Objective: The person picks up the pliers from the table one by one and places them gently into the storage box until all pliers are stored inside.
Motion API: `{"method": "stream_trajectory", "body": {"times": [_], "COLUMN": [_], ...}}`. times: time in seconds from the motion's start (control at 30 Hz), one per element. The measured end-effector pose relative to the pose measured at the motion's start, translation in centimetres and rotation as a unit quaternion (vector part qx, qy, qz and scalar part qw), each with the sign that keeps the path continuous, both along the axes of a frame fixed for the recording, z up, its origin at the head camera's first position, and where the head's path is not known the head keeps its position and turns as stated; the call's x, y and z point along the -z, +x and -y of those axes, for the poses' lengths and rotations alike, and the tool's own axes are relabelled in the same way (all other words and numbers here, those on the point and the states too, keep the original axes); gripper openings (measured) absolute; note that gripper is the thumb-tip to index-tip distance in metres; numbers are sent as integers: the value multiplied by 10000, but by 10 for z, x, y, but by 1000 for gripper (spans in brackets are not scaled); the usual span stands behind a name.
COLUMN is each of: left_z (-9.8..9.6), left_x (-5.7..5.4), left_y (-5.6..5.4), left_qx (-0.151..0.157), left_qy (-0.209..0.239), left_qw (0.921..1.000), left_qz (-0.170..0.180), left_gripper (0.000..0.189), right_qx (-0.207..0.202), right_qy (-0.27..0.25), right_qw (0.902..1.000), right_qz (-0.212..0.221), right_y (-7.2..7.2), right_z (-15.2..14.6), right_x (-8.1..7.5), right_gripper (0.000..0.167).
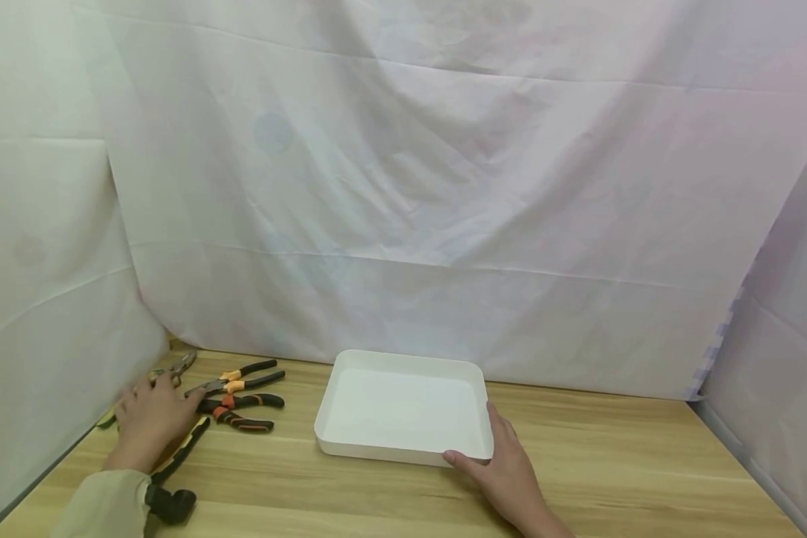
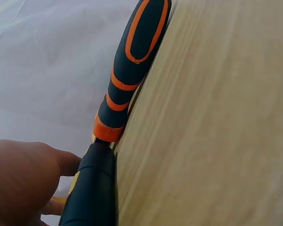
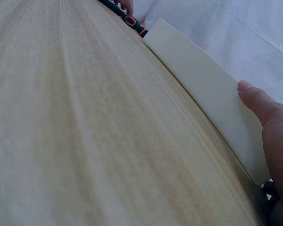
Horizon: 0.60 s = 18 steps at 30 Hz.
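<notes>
Left hand [image 1: 151,420]: among black-handled pliers [image 1: 258,401]; whether its fingers pinch one, cannot tell.
Right hand [image 1: 509,471]: thumb and fingers parted, gripping white tray [image 1: 403,403] at near right corner.
Tray: shallow, round-cornered, flat on mid-tabletop [image 1: 619,463].

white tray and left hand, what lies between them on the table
In the head view, yellow-and-black pliers and orange-and-black pliers lie nearer the left hand, then bare tabletop runs to the white tray.
</notes>
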<state>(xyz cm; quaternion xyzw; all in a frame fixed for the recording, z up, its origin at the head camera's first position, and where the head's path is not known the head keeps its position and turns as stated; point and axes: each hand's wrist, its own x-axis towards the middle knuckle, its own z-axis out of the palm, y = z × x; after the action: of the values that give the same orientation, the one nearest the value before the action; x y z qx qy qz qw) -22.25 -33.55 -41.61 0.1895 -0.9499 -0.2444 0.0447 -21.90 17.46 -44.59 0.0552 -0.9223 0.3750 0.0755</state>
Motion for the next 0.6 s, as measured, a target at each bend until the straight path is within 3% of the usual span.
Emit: {"method": "stream_trajectory", "body": {"times": [0.27, 0.6], "left_z": [2, 5], "left_x": [-3, 2], "left_y": [3, 3], "left_qx": [47, 71], "left_qy": [-91, 12], "left_qw": [9999, 9999], "left_qz": [115, 109], "left_gripper": [90, 97], "right_qx": [3, 20], "right_qy": [15, 30], "right_qw": [10000, 10000], "right_qz": [97, 78], "right_y": [1, 1], "right_z": [0, 0], "right_x": [-2, -2], "right_gripper": [118, 117]}}
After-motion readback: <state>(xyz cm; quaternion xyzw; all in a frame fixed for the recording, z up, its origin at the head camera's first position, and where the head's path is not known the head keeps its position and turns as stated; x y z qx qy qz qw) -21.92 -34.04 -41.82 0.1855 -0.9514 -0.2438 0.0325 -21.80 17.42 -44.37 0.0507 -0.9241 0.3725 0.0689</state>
